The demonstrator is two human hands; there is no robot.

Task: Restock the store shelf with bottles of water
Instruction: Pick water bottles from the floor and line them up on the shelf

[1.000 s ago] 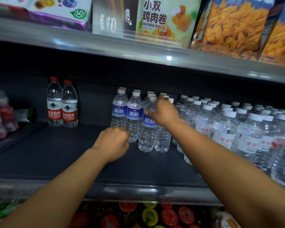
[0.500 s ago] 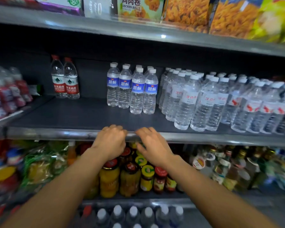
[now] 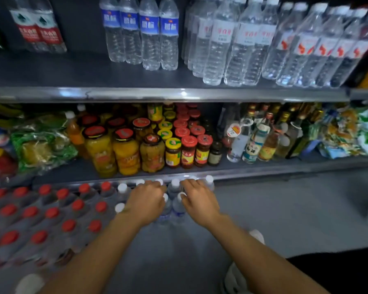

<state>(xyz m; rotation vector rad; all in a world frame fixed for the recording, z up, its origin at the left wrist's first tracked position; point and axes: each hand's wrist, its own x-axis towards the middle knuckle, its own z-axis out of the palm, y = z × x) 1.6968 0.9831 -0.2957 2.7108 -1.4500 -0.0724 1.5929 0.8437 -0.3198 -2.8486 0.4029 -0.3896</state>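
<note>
From my feed, left to right: at 9 o'clock low, a shrink-wrapped pack of red-cap bottles (image 3: 40, 219) sits on the floor, film glossy and blurred, bottom rows cut off by the frame edge. Next to it at approx 6 o'clock of the jar shelf, the white-cap bottles (image 3: 174, 200), clear ribbed plastic w/ blue labels, mostly hidden under both hands; I only see a few round caps and shoulders. Left hand (image 3: 146, 201) lies knuckles-up over the caps, fingers curled down; can't tell if it actually grips one. Right hand (image 3: 198, 198) same story, fingers bent over caps at 12 o'clock of its wrist, grip not readable. Above, jars (image 3: 151, 149) w/ red and yellow lids, glass, yellow contents; rear rows lost in shadow. Top shelf (image 3: 179, 94), metal edge w/ glare: blue-label bottles (image 3: 149, 32) at 12 o'clock, caps cut off; bare dark shelf to their left; white-label bottles (image 3: 221, 45) at 1 o'clock, print too smeared to read. Far right edge blurry.
</note>
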